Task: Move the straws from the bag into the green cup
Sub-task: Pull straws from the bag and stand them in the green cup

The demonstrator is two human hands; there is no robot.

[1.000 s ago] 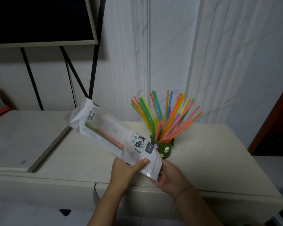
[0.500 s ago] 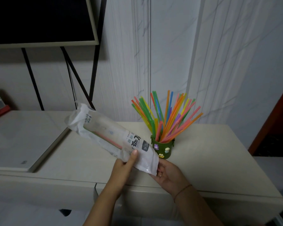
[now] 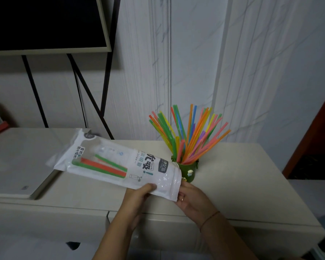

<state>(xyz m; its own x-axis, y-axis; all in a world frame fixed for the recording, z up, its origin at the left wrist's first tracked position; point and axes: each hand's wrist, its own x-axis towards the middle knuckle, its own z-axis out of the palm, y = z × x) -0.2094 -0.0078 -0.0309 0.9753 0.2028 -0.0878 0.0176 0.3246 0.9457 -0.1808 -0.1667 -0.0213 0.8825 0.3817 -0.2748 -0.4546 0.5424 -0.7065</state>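
Observation:
A white and clear plastic bag (image 3: 120, 162) is held above the counter, its far end pointing left. Through its clear window show a few straws (image 3: 103, 167), green and orange-red. My left hand (image 3: 137, 197) grips the bag's near end from below, thumb on its front edge. My right hand (image 3: 192, 200) holds the same end at its right corner, fingers partly hidden behind the plastic. Just behind the bag's near end stands the green cup (image 3: 189, 170) with small charms on it, filled with several coloured straws (image 3: 189, 134) that fan out upward.
The cream counter (image 3: 242, 184) runs to a front edge near my wrists. A flat white device (image 3: 13, 166) lies on the left. A dark screen (image 3: 45, 23) on a black stand hangs above it. A red-brown door edge (image 3: 315, 139) is at the right.
The bag has tilted lower and flatter, its far end dropping toward the counter. The green and orange-red straws inside have slid and now show plainly in the window.

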